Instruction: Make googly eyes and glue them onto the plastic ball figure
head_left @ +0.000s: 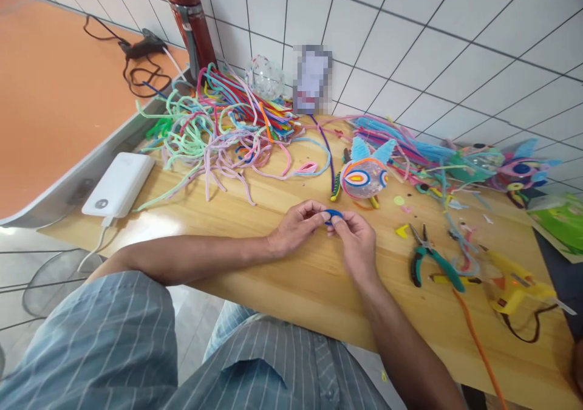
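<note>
Between my two hands is a dark blue pipe cleaner (334,214) bent into a small flat coil. My left hand (300,225) pinches its left side with thumb and fingers. On the other side, my right hand (357,237) grips it the same way, thumb on top. Just beyond them stands a clear ball figure (364,176) with light blue ears, coiled eyes in blue, white, red and yellow, and small green and yellow feet. A purple pipe cleaner (325,146) lies to the left of that figure.
Heaped pipe cleaners (218,130) fill the back left, near a red thermos (189,24) and a white power bank (119,182). Pliers (428,255), a yellow cutter (455,279) and a yellow glue gun (514,279) lie right. A phone (312,79) leans against the tiled wall.
</note>
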